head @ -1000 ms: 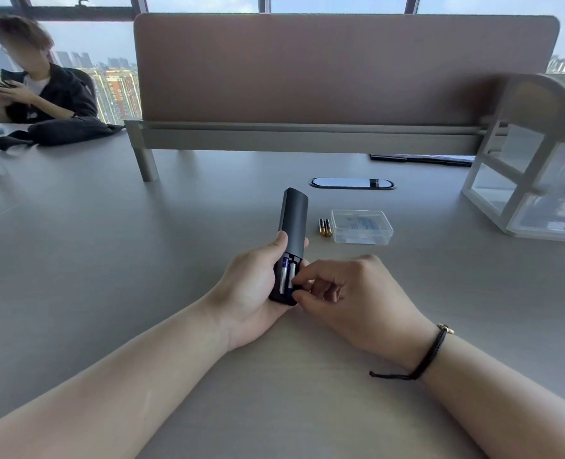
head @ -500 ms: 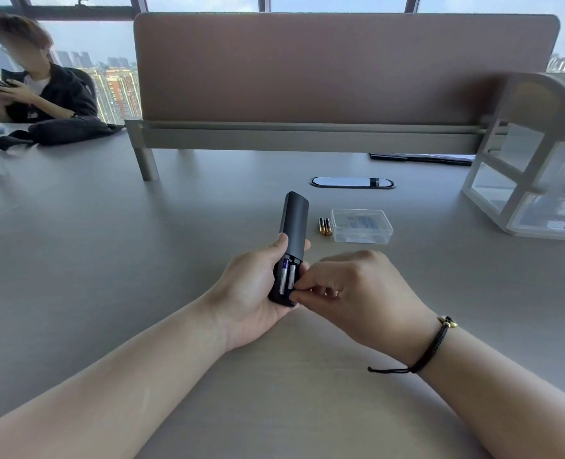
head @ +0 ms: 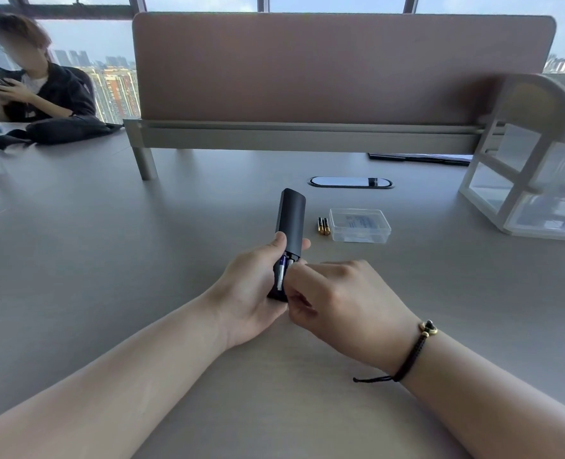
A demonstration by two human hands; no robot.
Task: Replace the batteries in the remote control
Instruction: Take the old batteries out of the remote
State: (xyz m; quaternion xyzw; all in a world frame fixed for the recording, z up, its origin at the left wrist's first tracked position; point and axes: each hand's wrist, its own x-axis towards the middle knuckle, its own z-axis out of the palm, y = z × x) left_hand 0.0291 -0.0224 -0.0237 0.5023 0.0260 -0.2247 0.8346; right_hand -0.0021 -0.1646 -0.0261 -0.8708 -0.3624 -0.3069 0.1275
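My left hand (head: 251, 289) grips a dark remote control (head: 291, 217) above the grey table (head: 109, 260), its back facing up and its battery bay open at the near end. A blue-and-silver battery (head: 280, 271) lies in the bay's left slot. My right hand (head: 344, 299) has its thumb and fingertips pinched on the battery in the right slot, which the fingers mostly hide. Two gold-ended batteries (head: 323, 225) lie side by side on the table just right of the remote.
A small clear plastic box (head: 359, 225) sits beside the loose batteries. A white drawer unit (head: 532, 167) stands at the right. A cable slot (head: 350, 182) and a desk divider (head: 340, 71) lie behind. A person (head: 32, 81) sits at the far left with a phone.
My right hand has moved up and left over the open bay, its fingertips closing onto the right-slot battery. The left hand and remote stay almost still.
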